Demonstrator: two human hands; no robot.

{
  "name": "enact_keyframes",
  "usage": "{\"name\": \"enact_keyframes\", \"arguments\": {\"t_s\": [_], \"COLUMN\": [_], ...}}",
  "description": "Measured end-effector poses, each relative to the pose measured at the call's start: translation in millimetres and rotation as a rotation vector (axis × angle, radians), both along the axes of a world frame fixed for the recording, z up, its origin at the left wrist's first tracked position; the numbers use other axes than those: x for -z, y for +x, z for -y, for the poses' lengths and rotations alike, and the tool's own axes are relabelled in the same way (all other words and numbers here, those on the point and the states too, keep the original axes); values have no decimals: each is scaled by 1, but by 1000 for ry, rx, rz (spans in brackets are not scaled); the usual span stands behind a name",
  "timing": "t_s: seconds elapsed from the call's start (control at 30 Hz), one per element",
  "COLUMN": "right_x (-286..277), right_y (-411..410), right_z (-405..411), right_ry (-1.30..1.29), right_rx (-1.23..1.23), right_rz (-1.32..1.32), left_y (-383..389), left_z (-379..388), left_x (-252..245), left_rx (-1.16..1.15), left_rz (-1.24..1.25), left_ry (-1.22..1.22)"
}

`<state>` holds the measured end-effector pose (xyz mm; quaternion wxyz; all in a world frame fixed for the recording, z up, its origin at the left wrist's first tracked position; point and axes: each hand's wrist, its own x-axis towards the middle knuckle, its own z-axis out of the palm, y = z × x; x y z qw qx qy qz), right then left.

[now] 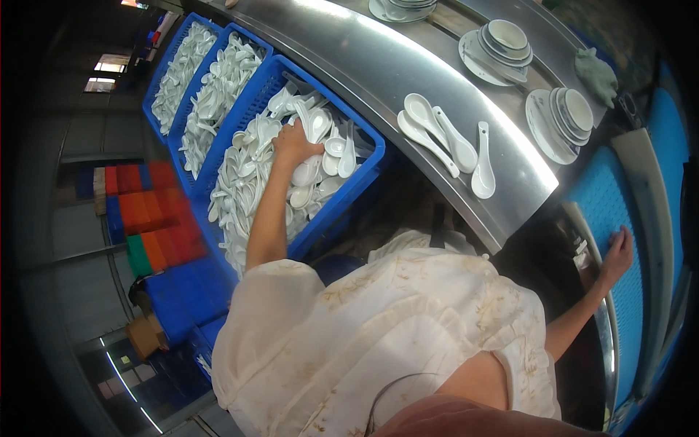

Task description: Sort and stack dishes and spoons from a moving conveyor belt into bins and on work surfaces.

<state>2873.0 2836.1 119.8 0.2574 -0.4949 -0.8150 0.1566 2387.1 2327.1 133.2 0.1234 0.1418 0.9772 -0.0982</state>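
Observation:
My left hand (pixel 295 143) reaches into the nearest blue plastic basket (pixel 338 210), among many white ceramic soup spoons (pixel 243 188). Its thumb points to the right and its fingertips are partly hidden by spoons, so a grip cannot be made out. On the right, my right hand (pixel 618 254) is over a blue conveyor belt (pixel 600 185), its fingers loosely bent and apart, with nothing visible in it. Between the hands, several white spoons (pixel 483 175) lie on a curved stainless steel counter (pixel 377 76).
Two more blue baskets (pixel 177 123) of spoons stand beyond the nearest one. Stacks of bowls on plates (pixel 551 131) line the track behind the counter. A pale green cloth or glove (pixel 596 76) lies at the far right. Red and orange crates (pixel 147 213) are stacked at left.

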Motion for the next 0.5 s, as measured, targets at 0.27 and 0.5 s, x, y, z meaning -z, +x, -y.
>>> {"name": "enact_keyframes", "arguments": {"t_s": [0.27, 0.5], "right_x": [-1, -4], "right_y": [1, 0], "right_z": [-1, 1], "right_ry": [20, 6], "right_rx": [21, 30], "right_rz": [-44, -38], "left_y": [-6, -7], "left_z": [40, 3], "left_x": [11, -61], "left_rx": [54, 269], "left_rz": [-106, -370], "left_ry": [646, 695]}}
